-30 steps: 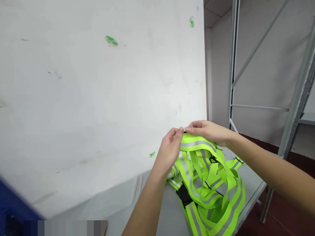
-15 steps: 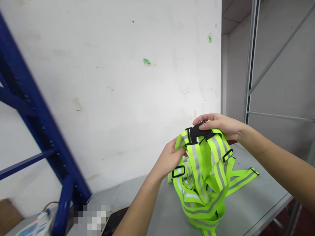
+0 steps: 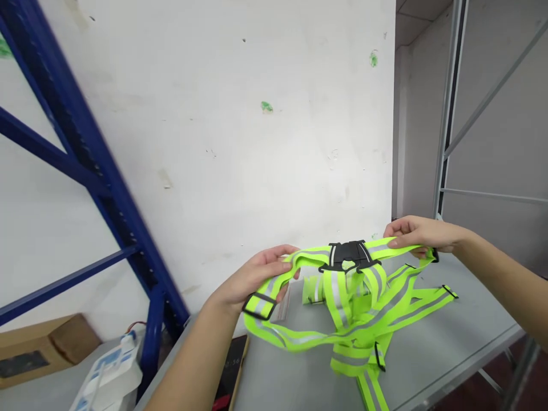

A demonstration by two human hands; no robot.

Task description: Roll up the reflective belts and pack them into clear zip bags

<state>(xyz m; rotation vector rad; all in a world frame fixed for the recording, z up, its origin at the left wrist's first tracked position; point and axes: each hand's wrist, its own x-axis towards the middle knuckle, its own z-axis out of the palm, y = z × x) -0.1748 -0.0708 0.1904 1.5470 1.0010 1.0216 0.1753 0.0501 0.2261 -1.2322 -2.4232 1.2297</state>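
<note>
Two hands (image 3: 252,277) (image 3: 432,233), fingers (image 3: 277,267) pinching one reflective harness (image 3: 337,294), one black buckle (image 3: 349,253) between, one phone (image 3: 228,368)

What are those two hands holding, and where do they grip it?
A yellow-green reflective harness: the left hand and right hand pinch its strap on either side of the black buckle.

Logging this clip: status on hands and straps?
Left fingers, right fingers gripping reflective straps either side of black buckle. Buckle looks fastened. Phone beside left forearm.
</note>
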